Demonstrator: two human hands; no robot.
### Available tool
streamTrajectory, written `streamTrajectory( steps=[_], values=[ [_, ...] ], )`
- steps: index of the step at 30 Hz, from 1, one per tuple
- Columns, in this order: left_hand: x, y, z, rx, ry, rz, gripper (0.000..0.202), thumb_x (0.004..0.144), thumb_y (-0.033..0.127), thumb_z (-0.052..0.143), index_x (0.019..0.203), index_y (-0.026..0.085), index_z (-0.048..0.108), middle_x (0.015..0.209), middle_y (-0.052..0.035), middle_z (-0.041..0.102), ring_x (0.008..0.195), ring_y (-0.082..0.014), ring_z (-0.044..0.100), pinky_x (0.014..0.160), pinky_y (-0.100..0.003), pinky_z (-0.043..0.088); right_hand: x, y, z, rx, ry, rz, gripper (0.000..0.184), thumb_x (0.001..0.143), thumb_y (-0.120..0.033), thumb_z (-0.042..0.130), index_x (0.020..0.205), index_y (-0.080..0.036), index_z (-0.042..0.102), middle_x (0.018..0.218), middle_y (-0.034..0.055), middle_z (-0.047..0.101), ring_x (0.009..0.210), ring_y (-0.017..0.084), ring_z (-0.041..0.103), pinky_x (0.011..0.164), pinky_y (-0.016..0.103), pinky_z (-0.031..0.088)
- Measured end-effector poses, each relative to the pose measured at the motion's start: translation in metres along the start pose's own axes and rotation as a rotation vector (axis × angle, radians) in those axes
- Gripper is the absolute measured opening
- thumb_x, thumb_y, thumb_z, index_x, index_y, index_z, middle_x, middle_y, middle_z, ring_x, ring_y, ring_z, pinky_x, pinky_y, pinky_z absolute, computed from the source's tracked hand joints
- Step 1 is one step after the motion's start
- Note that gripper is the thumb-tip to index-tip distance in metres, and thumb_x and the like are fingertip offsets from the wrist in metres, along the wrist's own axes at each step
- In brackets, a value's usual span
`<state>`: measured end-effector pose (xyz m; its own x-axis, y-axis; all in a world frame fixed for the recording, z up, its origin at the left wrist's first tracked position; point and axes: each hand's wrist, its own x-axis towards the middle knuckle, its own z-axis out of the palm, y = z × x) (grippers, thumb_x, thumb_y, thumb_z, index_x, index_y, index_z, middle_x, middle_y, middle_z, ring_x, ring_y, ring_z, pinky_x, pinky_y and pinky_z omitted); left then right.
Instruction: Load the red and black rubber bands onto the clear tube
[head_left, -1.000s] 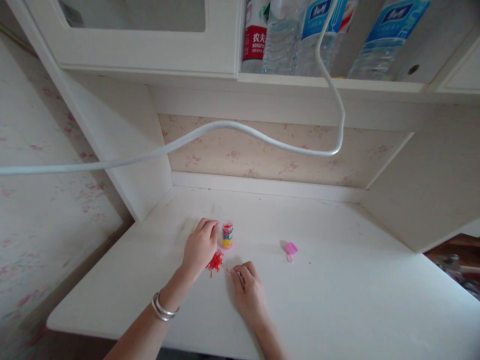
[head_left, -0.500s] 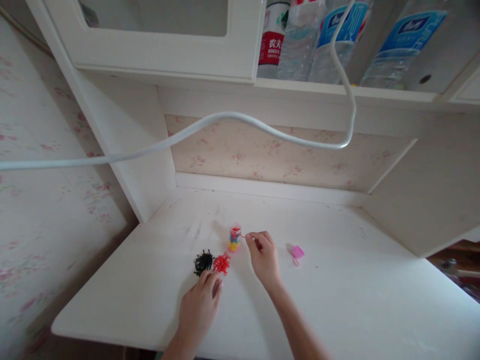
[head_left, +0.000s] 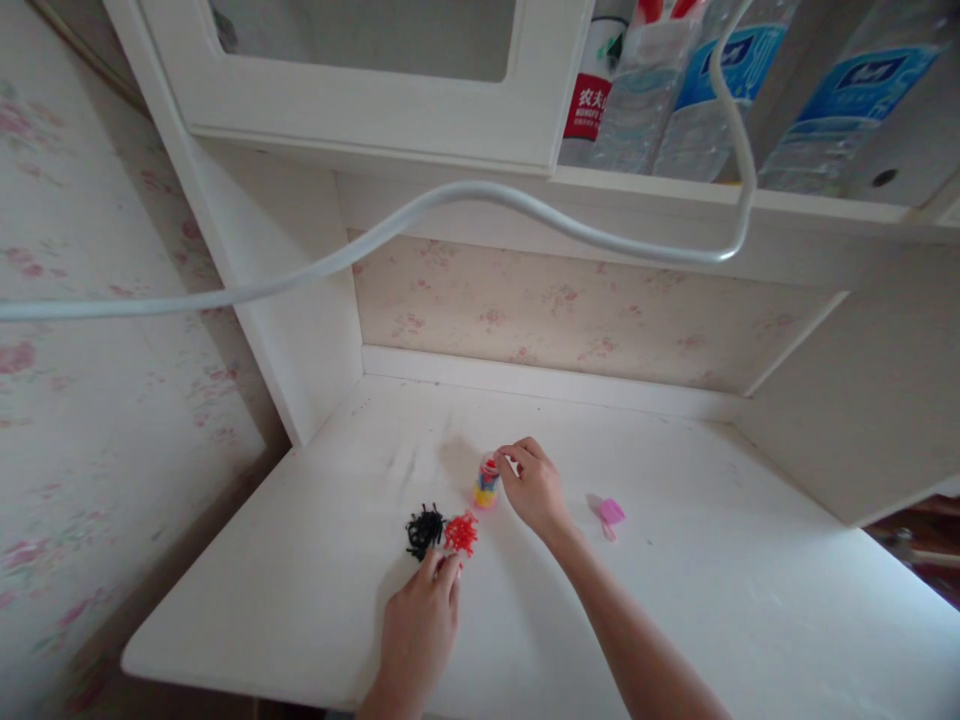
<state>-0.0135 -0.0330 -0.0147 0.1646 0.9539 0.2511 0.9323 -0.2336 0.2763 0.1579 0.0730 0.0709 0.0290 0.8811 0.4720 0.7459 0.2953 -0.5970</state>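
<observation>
A small clear jar (head_left: pixel 487 482) with red, blue and yellow bits inside stands on the white desk (head_left: pixel 675 590). My right hand (head_left: pixel 533 486) is at the jar's mouth, its fingers pinched together on something too small to name. Just left of the jar lie a red pile of small pieces (head_left: pixel 460 533) and a black pile (head_left: pixel 424 529). My left hand (head_left: pixel 421 625) rests on the desk below them, fingertips touching the red pile, fingers close together.
A pink lid (head_left: pixel 611 513) lies to the right of my right hand. A white cable (head_left: pixel 480 193) hangs across the view. Water bottles (head_left: pixel 660 110) stand on the shelf above. Cabinet side walls close in the desk at left and right.
My right hand moved from the desk near the red pile up to the jar's mouth. My left hand drew back from beside the jar, uncovering the black pile.
</observation>
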Motion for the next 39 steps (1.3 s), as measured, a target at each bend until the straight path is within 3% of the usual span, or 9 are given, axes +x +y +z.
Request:
streamTrajectory(
  steps=[5,11,19,27,35,39],
  values=[
    [0.0,0.0,-0.004,-0.035,-0.013,-0.005,0.03,0.092,0.02,0.037,0.108,0.029,0.061,0.102,-0.0028,0.064,0.078,-0.013,0.066,0.058,-0.021,0.045,-0.002,-0.008,-0.01,-0.028,-0.004,-0.037,0.027,0.087,-0.027,0.044,0.09,-0.022,0.07,0.089,0.0032,0.06,0.075,0.013,0.057,0.069,0.024,0.042],
    [0.001,0.001,-0.005,-0.055,-0.026,-0.007,0.032,0.09,0.018,0.04,0.11,0.031,0.061,0.101,-0.0023,0.064,0.075,-0.0123,0.066,0.055,-0.021,0.044,-0.009,-0.019,-0.027,-0.247,-0.145,-0.089,0.032,0.08,-0.018,0.047,0.101,-0.028,0.069,0.096,0.0019,0.054,0.072,0.013,0.053,0.067,0.025,0.041],
    [0.0,0.0,-0.005,-0.061,-0.034,-0.006,0.033,0.089,0.017,0.041,0.112,0.032,0.06,0.102,-0.0022,0.064,0.077,-0.0127,0.065,0.057,-0.022,0.044,-0.005,-0.026,-0.022,-0.372,-0.253,-0.144,0.027,0.074,-0.016,0.055,0.091,-0.029,0.071,0.097,0.0041,0.051,0.088,0.018,0.053,0.07,0.026,0.039],
    [0.0,-0.001,-0.003,-0.056,-0.019,-0.002,0.032,0.09,0.019,0.04,0.111,0.031,0.061,0.101,-0.0028,0.064,0.075,-0.0128,0.065,0.056,-0.022,0.043,0.0,-0.02,-0.019,-0.402,-0.309,-0.128,0.028,0.071,-0.016,0.057,0.09,-0.03,0.07,0.093,0.0036,0.05,0.086,0.018,0.052,0.065,0.026,0.038],
    [0.002,0.0,-0.004,-0.039,0.017,-0.013,0.027,0.091,0.021,0.038,0.099,0.028,0.062,0.097,-0.0016,0.064,0.071,-0.012,0.065,0.053,-0.02,0.041,-0.003,-0.019,-0.03,-0.255,-0.19,-0.128,0.039,0.072,-0.01,0.05,0.099,-0.03,0.069,0.096,0.0018,0.051,0.077,0.014,0.052,0.069,0.025,0.04],
    [0.001,0.0,-0.001,-0.025,0.008,-0.006,0.026,0.093,0.023,0.035,0.092,0.025,0.061,0.094,-0.0011,0.063,0.072,-0.0114,0.065,0.052,-0.019,0.041,-0.021,-0.006,-0.033,-0.068,-0.077,-0.065,0.036,0.074,-0.012,0.046,0.099,-0.026,0.068,0.094,0.0022,0.051,0.072,0.012,0.052,0.066,0.024,0.042]
  ],
)
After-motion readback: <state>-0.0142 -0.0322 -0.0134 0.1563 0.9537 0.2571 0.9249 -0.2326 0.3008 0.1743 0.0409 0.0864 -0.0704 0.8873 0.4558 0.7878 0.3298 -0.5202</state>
